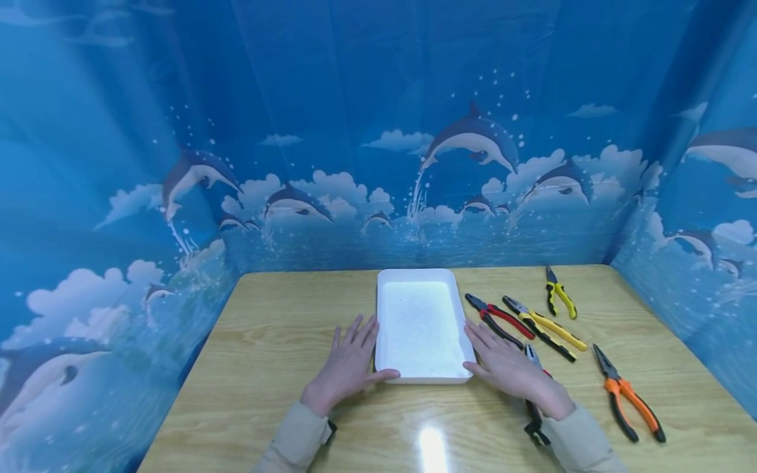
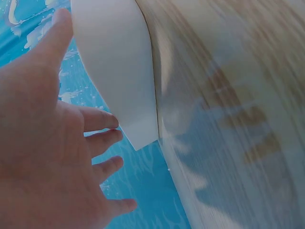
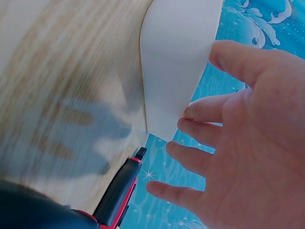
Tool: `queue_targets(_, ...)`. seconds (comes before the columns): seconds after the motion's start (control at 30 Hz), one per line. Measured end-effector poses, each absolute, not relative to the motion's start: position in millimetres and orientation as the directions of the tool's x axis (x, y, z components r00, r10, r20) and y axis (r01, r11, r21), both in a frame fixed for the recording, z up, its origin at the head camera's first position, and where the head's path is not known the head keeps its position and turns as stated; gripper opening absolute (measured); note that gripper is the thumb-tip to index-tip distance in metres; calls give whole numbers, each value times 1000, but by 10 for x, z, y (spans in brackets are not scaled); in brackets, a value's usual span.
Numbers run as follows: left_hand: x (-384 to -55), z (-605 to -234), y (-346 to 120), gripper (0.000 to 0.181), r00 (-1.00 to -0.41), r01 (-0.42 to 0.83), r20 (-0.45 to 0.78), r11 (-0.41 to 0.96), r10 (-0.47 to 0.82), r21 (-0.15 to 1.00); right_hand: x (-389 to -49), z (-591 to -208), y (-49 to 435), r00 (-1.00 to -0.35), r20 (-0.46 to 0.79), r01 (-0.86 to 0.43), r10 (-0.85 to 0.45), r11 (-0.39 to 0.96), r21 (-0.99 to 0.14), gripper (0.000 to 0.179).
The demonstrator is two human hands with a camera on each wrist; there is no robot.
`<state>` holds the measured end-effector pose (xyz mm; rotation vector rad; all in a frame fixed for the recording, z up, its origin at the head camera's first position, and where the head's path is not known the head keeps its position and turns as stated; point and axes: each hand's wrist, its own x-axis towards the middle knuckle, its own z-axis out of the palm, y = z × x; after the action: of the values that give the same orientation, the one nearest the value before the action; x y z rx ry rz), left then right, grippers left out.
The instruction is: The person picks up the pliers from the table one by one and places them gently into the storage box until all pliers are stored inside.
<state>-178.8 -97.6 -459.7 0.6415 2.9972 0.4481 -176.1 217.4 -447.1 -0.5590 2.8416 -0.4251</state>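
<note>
A shallow white rectangular tray (image 1: 421,371) lies on the wooden table, its inside bare. My left hand (image 1: 349,361) is at its left side, fingers extended and spread, the thumb at the near left corner. On the opposite side my right hand (image 1: 511,368) mirrors it, fingers stretched along the right rim. In the left wrist view the thumb and forefinger of the left hand (image 2: 52,124) meet the tray's edge (image 2: 116,62). The right wrist view shows the right hand (image 3: 248,133) likewise at the tray wall (image 3: 178,62). Neither hand is curled round it.
Right of the tray lie red-and-black pliers (image 1: 510,319), yellow-and-black pliers (image 1: 550,328), small yellow pliers (image 1: 562,299) and orange-and-black long-nose pliers (image 1: 628,394). Another pair of pliers (image 1: 531,355) is partly hidden under the right forearm. A blue dolphin-print curtain (image 1: 355,131) surrounds the table (image 1: 284,315).
</note>
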Motion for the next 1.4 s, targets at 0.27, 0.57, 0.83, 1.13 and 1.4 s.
queue_targets(0.27,-1787,-4629,-986,105,-909,405,21,871,416,277,-1746,-4456,2183,-905,-136,-346,-403,883,-315,72)
queue_targets(0.57,-1781,-4641,-985,105,-901,428,42,866,433,259,-1731,-4429,2177,-907,-121,-352,-403,884,-308,72)
queue_targets(0.83,-1779,-4639,-978,105,-906,415,37,866,422,280,-1722,-4308,2252,-912,121,-410,-392,877,-249,58)
queue_targets(1.13,-1784,-4614,-964,106,-909,405,27,867,415,290,-1627,-4207,2362,-953,248,-228,-175,952,-206,35)
queue_targets(1.4,-1790,-4629,-971,106,-912,398,24,869,410,293,-1501,-4344,2553,-982,155,-132,-111,983,-131,32)
